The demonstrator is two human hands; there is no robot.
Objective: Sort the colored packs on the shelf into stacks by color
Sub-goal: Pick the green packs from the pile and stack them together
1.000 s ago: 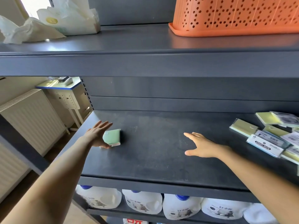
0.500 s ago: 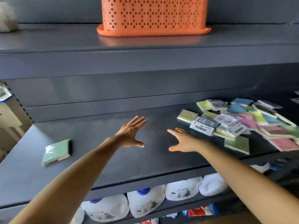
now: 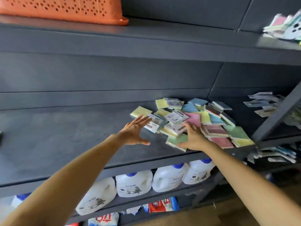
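A loose pile of colored packs (image 3: 192,119) lies on the right part of the dark middle shelf (image 3: 65,136): yellow, blue, pink and green ones, several face down with white labels. My left hand (image 3: 134,132) is open with fingers spread, its fingertips at the pile's left edge by a white-labelled pack (image 3: 152,125). My right hand (image 3: 194,137) is open, palm down, resting on a green pack (image 3: 175,141) at the pile's front. Neither hand holds anything.
An orange perforated basket (image 3: 65,10) stands on the upper shelf. White jugs with blue caps (image 3: 135,183) fill the shelf below. A slanted shelf post (image 3: 276,115) borders the pile on the right, with more packets (image 3: 262,103) beyond it.
The view has swung right, so the lone green pack on the left is out of frame. Both hands have moved right to the pile; the right hand now lies on a green pack.
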